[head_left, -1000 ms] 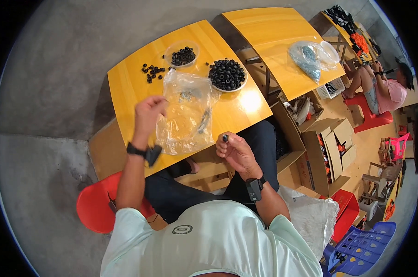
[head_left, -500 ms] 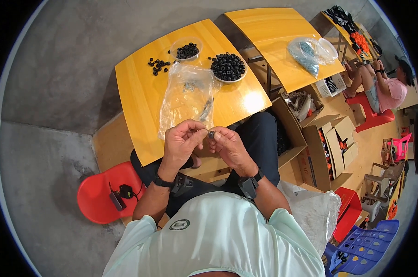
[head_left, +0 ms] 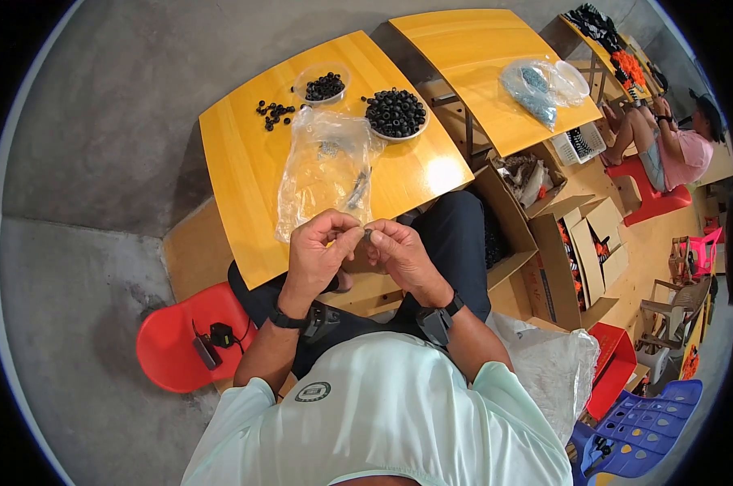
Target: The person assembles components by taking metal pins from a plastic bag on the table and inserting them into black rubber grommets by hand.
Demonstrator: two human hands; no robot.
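A small black ring-shaped part [head_left: 368, 234] is pinched between the thumb and fingertips of my right hand [head_left: 404, 261], over my lap at the table's near edge. My left hand [head_left: 324, 249] meets it from the other side, thumb and forefinger pressed together. Whatever those left fingertips hold is too small to make out. Just beyond my hands lies a clear plastic bag [head_left: 305, 194] with small shiny pieces inside. A heaped bowl of black ring-shaped parts [head_left: 396, 113] stands behind it to the right. Fewer such parts lie in a clear tub [head_left: 302, 78], with loose ones [head_left: 274, 113] beside it.
A second yellow table [head_left: 463, 65] at the right bears a bag of bluish pieces [head_left: 530, 93]. Cardboard boxes [head_left: 573, 259] stand on the floor to my right. A red stool [head_left: 180, 340] with a black device is at my left. Another person [head_left: 682, 158] sits far right.
Both hands stay together at nearly the same place. The black part has turned slightly and is more covered by my right fingertips. The view has shifted a little.
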